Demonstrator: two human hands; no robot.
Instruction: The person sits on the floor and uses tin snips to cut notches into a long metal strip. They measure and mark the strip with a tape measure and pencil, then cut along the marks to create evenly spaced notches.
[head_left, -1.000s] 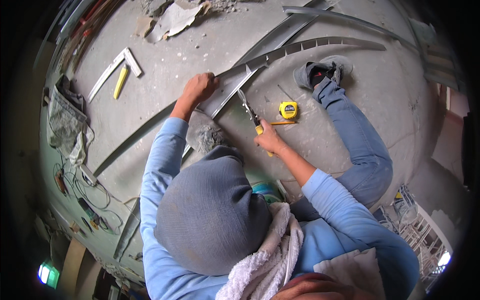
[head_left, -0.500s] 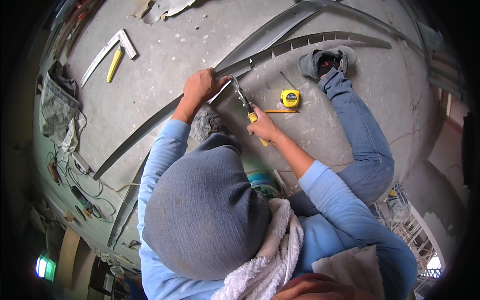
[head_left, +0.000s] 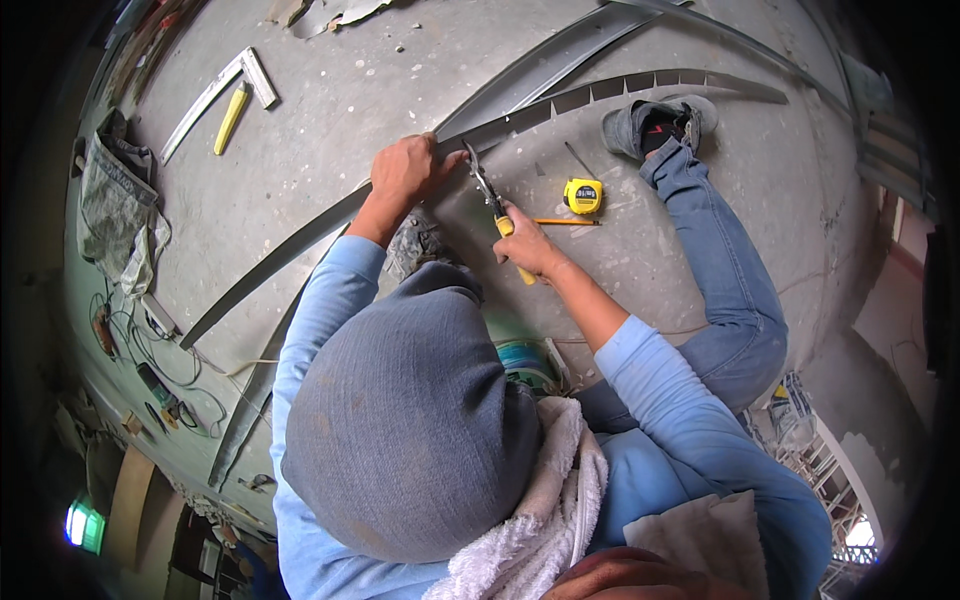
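Observation:
My left hand (head_left: 405,172) is closed over a long grey metal track (head_left: 285,250), near its middle, with the thumb towards the snips. One edge of this track has several notches cut in it to the right of the hand. In my right hand (head_left: 527,245) is a pair of tin snips (head_left: 484,185) with yellow handles, the fingers wrapped round them. The jaws meet the track's near edge just right of my left thumb; whether they bite into the metal I cannot tell.
A yellow tape measure (head_left: 582,196) and a pencil (head_left: 567,222) lie right of the snips. Beyond are more metal profiles (head_left: 560,60), a square (head_left: 215,100) and a yellow-handled tool (head_left: 231,118). A corded power tool (head_left: 160,388) lies at left. My bent leg (head_left: 715,250) is at right.
The track has shifted slightly, and my left hand and the snips' jaws have moved a little up and right. A pale flap of metal beside the jaws no longer shows.

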